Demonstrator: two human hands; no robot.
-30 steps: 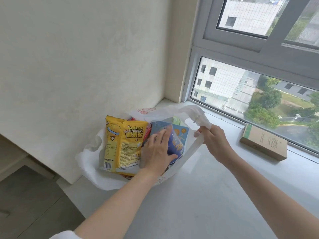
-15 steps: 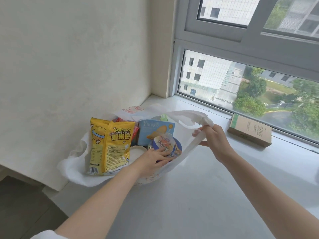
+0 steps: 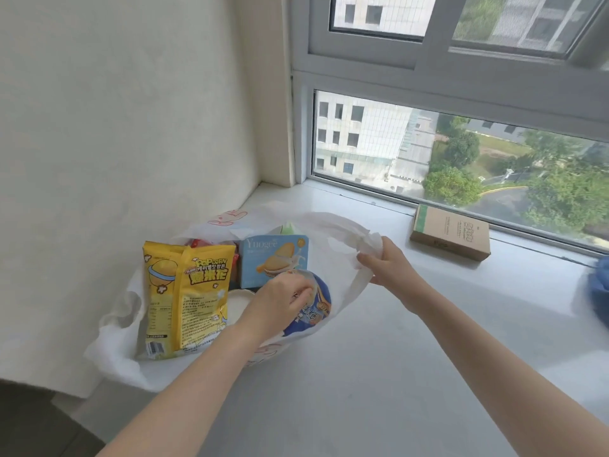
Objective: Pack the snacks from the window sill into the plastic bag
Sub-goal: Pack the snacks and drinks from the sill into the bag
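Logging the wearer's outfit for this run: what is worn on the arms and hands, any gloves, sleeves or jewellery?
Both forearms are bare, and the left hand and right hand wear no gloves. No watch or bracelet shows on either wrist. A small glint on a left finger may be a ring; too small to tell. No sleeve is visible in this frame.

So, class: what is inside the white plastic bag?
Inside the plastic bag: a yellow popcorn packet, a light blue biscuit box, a blue round pack under the left hand, red wrappers behind. Anything lower is covered.
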